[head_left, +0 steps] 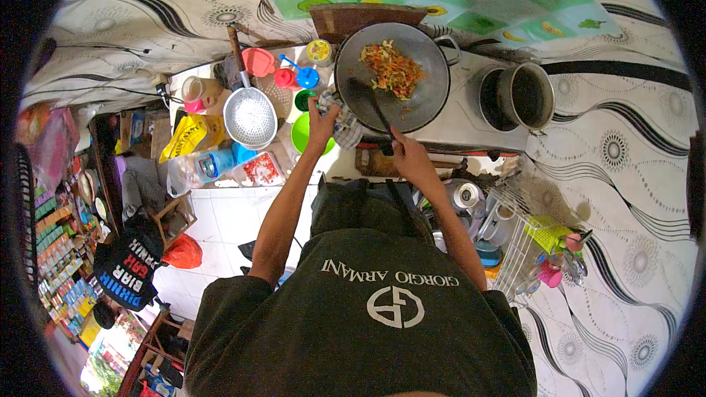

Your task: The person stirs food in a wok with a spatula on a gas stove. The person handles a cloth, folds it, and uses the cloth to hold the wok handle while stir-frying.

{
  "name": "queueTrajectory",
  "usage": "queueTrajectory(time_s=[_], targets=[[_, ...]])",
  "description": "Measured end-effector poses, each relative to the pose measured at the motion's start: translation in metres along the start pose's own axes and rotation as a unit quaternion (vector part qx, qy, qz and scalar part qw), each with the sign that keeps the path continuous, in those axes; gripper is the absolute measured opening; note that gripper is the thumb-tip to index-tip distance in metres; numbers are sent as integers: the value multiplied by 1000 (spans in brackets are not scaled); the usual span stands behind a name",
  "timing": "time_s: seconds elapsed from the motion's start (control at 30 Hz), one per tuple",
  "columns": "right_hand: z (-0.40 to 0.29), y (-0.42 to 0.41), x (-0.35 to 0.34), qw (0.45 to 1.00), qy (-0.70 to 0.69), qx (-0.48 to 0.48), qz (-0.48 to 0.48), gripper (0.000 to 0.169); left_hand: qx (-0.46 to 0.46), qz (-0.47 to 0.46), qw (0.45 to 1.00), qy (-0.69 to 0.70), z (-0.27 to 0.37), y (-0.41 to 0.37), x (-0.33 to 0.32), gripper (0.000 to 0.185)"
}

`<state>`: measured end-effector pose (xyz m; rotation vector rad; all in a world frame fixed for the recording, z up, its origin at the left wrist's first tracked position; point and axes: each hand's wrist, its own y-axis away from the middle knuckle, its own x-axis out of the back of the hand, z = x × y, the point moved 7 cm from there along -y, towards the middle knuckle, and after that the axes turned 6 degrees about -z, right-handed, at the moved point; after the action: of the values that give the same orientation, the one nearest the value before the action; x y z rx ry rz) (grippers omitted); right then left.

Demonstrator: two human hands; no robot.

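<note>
A large metal wok [353, 49] stands on the stove, with shredded, cooked-looking vegetables [394, 69] heaped in its upper middle. My right hand [411, 157] is closed round the handle of a dark spatula [380, 110], whose blade rests in the wok left of the food. My left hand [321, 124] is left of the wok, holding a checkered cloth [345, 118] against the wok's left side. Behind and beneath that hand are a bright green bowl [300, 129] and a small dark green container [304, 100].
A perforated metal ladle [250, 116] lies at the left, near a yellow plastic bag [193, 135] and a blue spoon [306, 76]. An empty-looking pot [525, 96] sits on the right burner. A white wire dish rack [513, 237] stands at lower right. Another person [129, 264] is at far left.
</note>
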<state>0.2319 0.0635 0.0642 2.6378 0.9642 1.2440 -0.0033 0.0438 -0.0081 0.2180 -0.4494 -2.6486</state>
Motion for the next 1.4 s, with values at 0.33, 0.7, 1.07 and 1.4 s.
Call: queueTrajectory(time_s=[0.33,0.7,1.07,1.4], targets=[[-10,42,133,969,174,-68,-160,38,-25,8,999,-45,-4,-2,7,41],[4,-37,164,884,444,-58,-136,17,-72,8,995,-72,-14,-7,14,46],[5,-153,183,820,527,197,-105,34,-17,-27,999,-14,-15,-14,8,43],[24,-118,209,802,574,66,-154,26,22,-51,998,36,-16,-10,5,46]])
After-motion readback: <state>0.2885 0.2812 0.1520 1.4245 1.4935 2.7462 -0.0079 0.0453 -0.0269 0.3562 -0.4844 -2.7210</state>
